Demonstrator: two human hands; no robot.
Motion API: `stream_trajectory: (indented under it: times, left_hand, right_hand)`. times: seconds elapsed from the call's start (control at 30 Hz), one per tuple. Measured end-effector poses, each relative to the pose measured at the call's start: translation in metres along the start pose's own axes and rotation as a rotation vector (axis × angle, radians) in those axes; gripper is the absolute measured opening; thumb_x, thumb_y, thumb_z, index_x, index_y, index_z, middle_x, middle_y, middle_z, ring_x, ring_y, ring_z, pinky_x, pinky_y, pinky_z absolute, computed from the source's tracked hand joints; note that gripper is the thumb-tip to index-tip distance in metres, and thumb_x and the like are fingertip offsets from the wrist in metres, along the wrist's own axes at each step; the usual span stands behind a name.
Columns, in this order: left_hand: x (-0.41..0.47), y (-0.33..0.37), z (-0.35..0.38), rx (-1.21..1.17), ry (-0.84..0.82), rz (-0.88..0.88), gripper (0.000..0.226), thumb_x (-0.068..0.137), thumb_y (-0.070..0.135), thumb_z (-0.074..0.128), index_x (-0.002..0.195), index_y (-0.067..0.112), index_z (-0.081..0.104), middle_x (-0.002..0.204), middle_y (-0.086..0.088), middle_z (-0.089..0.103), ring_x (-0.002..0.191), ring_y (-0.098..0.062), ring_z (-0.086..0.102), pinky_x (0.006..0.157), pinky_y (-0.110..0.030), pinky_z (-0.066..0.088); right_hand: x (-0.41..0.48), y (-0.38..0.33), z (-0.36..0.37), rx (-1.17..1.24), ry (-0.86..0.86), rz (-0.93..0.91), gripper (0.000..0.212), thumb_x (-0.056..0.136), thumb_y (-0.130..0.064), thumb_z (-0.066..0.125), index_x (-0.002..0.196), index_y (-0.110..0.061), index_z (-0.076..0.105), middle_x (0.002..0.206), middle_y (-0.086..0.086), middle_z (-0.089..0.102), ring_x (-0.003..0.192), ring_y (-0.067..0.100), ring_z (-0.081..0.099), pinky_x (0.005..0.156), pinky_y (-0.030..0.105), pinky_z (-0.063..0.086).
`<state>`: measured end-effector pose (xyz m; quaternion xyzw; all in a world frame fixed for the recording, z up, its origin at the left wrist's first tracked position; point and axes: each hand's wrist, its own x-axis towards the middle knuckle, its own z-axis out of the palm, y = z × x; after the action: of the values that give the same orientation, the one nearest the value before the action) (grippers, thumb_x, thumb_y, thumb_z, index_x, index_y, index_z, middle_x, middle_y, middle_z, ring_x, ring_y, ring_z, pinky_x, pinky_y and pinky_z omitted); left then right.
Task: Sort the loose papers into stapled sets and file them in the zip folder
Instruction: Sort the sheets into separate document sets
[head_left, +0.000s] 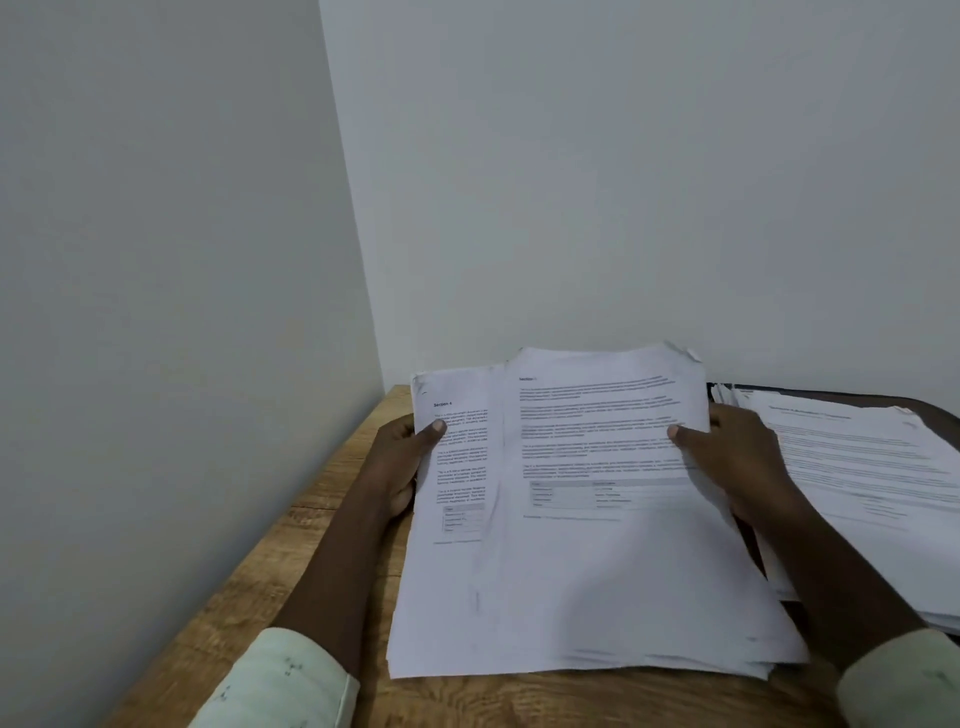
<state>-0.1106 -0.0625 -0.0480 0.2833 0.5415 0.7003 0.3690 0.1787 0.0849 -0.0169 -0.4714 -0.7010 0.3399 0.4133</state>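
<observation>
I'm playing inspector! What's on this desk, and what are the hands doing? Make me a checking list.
Surface: wooden table, grain showing.
Job's things: held papers, lower edge on the table, top sheets shifted right; second paper pile at right, on a dark flat thing, maybe the folder. No stapler seen.
Clutter: nothing seen.
Hands: left hand grips the held papers' left edge; right hand grips their right edge, thumbs on top.
Cables: nothing seen.
Surroundings: plain walls meeting in a corner.

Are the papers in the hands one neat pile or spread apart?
Spread apart. The top sheet sits further right, baring a printed strip of the sheet beneath.
</observation>
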Motion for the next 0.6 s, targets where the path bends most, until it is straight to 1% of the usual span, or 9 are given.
stream_trajectory:
  times: [0.07, 0.13, 0.2, 0.27, 0.33, 0.37, 0.43, 0.53, 0.6]
  left_hand:
    - [0.001, -0.001, -0.002, 0.006, 0.013, 0.008, 0.021, 0.093, 0.006, 0.064, 0.112, -0.002, 0.066, 0.111, -0.022, 0.072, 0.095, -0.036, 0.072, 0.078, -0.047, 0.061]
    - [0.001, -0.001, -0.002, 0.014, 0.022, 0.006, 0.027, 0.09, 0.006, 0.068, 0.115, -0.002, 0.065, 0.111, -0.021, 0.072, 0.098, -0.037, 0.072, 0.084, -0.05, 0.059]
    - [0.0, -0.001, 0.001, 0.012, 0.021, 0.012, 0.033, 0.086, 0.007, 0.072, 0.116, -0.002, 0.065, 0.111, -0.02, 0.073, 0.099, -0.037, 0.072, 0.088, -0.051, 0.057]
    - [-0.002, -0.001, 0.002, 0.001, 0.01, 0.024, 0.038, 0.083, 0.007, 0.075, 0.118, -0.003, 0.065, 0.112, -0.021, 0.072, 0.1, -0.037, 0.071, 0.088, -0.052, 0.057]
    - [-0.004, -0.001, 0.004, -0.015, 0.007, 0.043, 0.04, 0.082, 0.006, 0.076, 0.119, -0.002, 0.065, 0.112, -0.021, 0.072, 0.099, -0.038, 0.072, 0.084, -0.051, 0.059]
    - [-0.005, -0.001, 0.006, -0.021, -0.001, 0.052, 0.042, 0.082, 0.007, 0.077, 0.12, -0.002, 0.064, 0.112, -0.02, 0.073, 0.1, -0.037, 0.071, 0.084, -0.05, 0.059]
    - [-0.006, -0.003, 0.013, -0.043, -0.035, 0.064, 0.045, 0.081, 0.012, 0.076, 0.123, 0.0, 0.063, 0.115, -0.018, 0.072, 0.103, -0.036, 0.07, 0.087, -0.05, 0.058]
    - [-0.004, -0.006, 0.019, -0.082, -0.053, 0.062, 0.043, 0.089, 0.025, 0.069, 0.124, 0.001, 0.063, 0.118, -0.017, 0.071, 0.108, -0.034, 0.069, 0.092, -0.048, 0.055]
    - [-0.001, -0.006, 0.02, -0.038, 0.004, 0.067, 0.03, 0.1, 0.024, 0.057, 0.12, 0.004, 0.066, 0.113, -0.014, 0.073, 0.101, -0.028, 0.071, 0.084, -0.04, 0.057]
  right_hand:
    - [-0.001, 0.0, -0.004, -0.099, 0.042, -0.035, 0.004, 0.092, -0.011, 0.059, 0.096, -0.009, 0.061, 0.09, 0.006, 0.058, 0.082, 0.023, 0.049, 0.069, 0.029, 0.03]
    - [0.001, 0.001, 0.0, -0.143, 0.067, -0.044, 0.01, 0.09, -0.008, 0.055, 0.099, -0.006, 0.058, 0.092, 0.007, 0.059, 0.084, 0.025, 0.05, 0.07, 0.03, 0.031]
    - [0.0, 0.005, 0.002, -0.117, 0.066, 0.003, 0.018, 0.086, -0.006, 0.053, 0.103, -0.007, 0.058, 0.091, 0.007, 0.061, 0.082, 0.026, 0.053, 0.068, 0.03, 0.034]
    - [-0.001, 0.007, 0.005, -0.034, 0.005, 0.047, 0.017, 0.082, -0.004, 0.056, 0.099, -0.009, 0.06, 0.082, 0.003, 0.063, 0.075, 0.021, 0.057, 0.062, 0.028, 0.039]
    - [-0.002, 0.012, 0.011, 0.172, -0.127, 0.061, 0.02, 0.074, -0.007, 0.064, 0.094, -0.012, 0.066, 0.088, 0.003, 0.071, 0.087, 0.023, 0.066, 0.076, 0.03, 0.05]
    - [0.0, 0.016, 0.015, 0.302, -0.2, 0.054, 0.026, 0.073, -0.006, 0.068, 0.096, -0.016, 0.07, 0.098, 0.003, 0.074, 0.098, 0.026, 0.068, 0.087, 0.038, 0.052]
    - [-0.001, 0.017, 0.024, 0.523, -0.333, 0.05, 0.038, 0.079, 0.007, 0.067, 0.108, -0.017, 0.07, 0.114, 0.006, 0.073, 0.11, 0.028, 0.067, 0.099, 0.046, 0.048]
    - [-0.003, 0.016, 0.032, 0.594, -0.434, 0.137, 0.044, 0.083, 0.009, 0.066, 0.124, -0.008, 0.063, 0.119, 0.008, 0.071, 0.112, 0.029, 0.065, 0.105, 0.047, 0.045]
    - [-0.003, 0.018, 0.035, 0.558, -0.362, 0.174, 0.041, 0.082, 0.006, 0.07, 0.121, -0.005, 0.065, 0.115, 0.01, 0.071, 0.109, 0.031, 0.066, 0.105, 0.048, 0.045]
